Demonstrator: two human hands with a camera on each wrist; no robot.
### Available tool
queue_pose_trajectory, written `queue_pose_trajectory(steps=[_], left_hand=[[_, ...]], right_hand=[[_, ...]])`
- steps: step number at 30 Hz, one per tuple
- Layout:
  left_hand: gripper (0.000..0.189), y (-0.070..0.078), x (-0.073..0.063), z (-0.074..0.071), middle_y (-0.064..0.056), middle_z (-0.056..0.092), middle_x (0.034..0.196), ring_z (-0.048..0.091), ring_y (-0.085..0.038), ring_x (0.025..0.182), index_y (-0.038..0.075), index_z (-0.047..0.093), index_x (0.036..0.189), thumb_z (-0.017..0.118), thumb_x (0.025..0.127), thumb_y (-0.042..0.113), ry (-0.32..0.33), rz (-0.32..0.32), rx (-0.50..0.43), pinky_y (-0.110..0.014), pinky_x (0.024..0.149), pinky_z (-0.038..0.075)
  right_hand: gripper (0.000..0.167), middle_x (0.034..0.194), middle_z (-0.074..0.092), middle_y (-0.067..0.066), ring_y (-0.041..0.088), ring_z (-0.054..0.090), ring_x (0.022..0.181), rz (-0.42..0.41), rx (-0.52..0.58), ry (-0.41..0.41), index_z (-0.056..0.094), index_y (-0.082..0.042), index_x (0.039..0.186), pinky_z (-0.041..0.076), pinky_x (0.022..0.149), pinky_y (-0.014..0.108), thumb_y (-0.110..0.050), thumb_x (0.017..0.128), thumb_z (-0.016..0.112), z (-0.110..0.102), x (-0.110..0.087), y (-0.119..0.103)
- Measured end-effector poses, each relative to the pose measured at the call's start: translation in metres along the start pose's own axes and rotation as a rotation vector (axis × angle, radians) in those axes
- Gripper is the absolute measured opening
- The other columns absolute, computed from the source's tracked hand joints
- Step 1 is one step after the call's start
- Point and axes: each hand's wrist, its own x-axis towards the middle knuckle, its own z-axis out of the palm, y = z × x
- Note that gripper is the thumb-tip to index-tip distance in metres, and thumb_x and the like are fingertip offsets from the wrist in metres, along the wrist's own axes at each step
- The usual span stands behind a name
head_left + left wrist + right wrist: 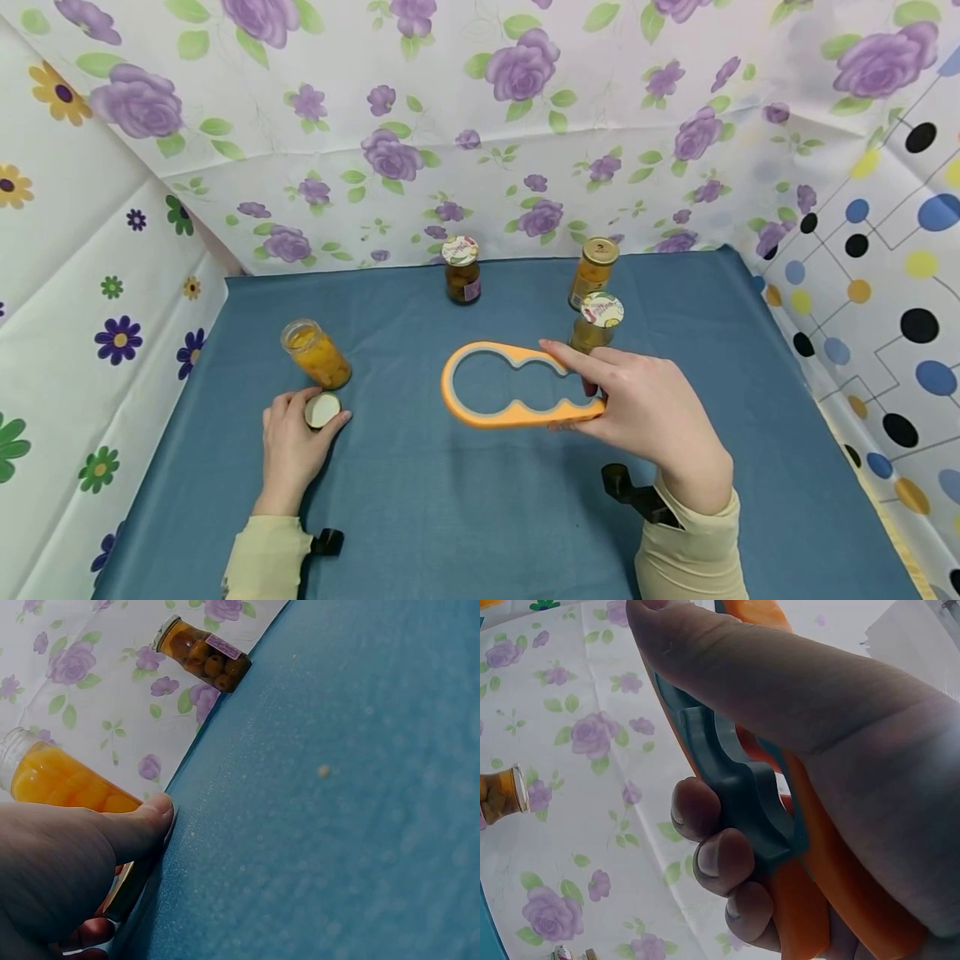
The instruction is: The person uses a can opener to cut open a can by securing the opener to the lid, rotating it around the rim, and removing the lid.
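My left hand (288, 446) holds a round jar lid (322, 411) low at the blue cloth, its pale inner side facing up, with thumb and fingers about its edge. Just beyond it stands an uncovered glass jar (318, 357) of orange-yellow fruit, apart from the lid. In the left wrist view the lid (126, 891) shows only partly behind the thumb. My right hand (656, 408) grips the handle end of an orange jar opener (517, 416) with a grey scalloped inner lining, raised above the cloth. The right wrist view shows fingers curled round its arms.
At the back stands a lidded jar of dark olives (462, 273). Further right are a gold-lidded jar (594, 271) and a jar with a patterned lid (602, 310), partly behind the right hand. Flowered and dotted cloths (465, 192) wall the blue table cloth (450, 517).
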Motion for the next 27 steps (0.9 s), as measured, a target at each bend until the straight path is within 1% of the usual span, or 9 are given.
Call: queue_pose_trajectory(steps=[8,18,24,27], left_hand=[[0.064,-0.0001,0.0001,0.0011,-0.029,0.053,0.131,0.044,-0.047,0.11,-0.006,0.063,0.138,0.091,0.09,0.024,0.011,0.001,-0.007,-0.062,0.089,0.04],[0.067,-0.0002,-0.001,0.0006,-0.03,0.051,0.134,0.044,-0.047,0.111,-0.006,0.062,0.139,0.093,0.087,0.023,-0.001,-0.005,-0.019,-0.062,0.089,0.04],[0.068,-0.0018,-0.0001,0.0006,-0.03,0.051,0.136,0.043,-0.048,0.116,-0.005,0.061,0.14,0.094,0.087,0.022,0.001,-0.006,-0.039,-0.064,0.094,0.038],[0.073,-0.002,0.0017,0.0006,-0.032,0.052,0.136,0.045,-0.05,0.119,-0.007,0.056,0.145,0.093,0.087,0.02,0.014,0.007,-0.053,-0.065,0.099,0.037]], right_hand=[[0.09,0.077,0.047,-0.017,0.003,0.036,0.059,-0.004,0.002,0.0,0.066,-0.032,0.149,0.035,0.051,0.026,-0.051,0.068,0.102,0.0003,-0.0002,0.0006],[0.092,0.077,0.046,-0.017,0.003,0.036,0.059,-0.006,0.002,0.0,0.066,-0.032,0.149,0.034,0.051,0.026,-0.054,0.067,0.101,0.0011,-0.0001,0.0011],[0.092,0.077,0.046,-0.017,0.003,0.036,0.059,-0.006,-0.001,-0.007,0.065,-0.033,0.149,0.035,0.052,0.026,-0.055,0.068,0.101,0.0013,0.0001,0.0008],[0.091,0.077,0.047,-0.017,0.003,0.036,0.059,-0.005,-0.002,-0.009,0.065,-0.033,0.149,0.035,0.052,0.026,-0.055,0.068,0.1,0.0009,0.0001,0.0009]])
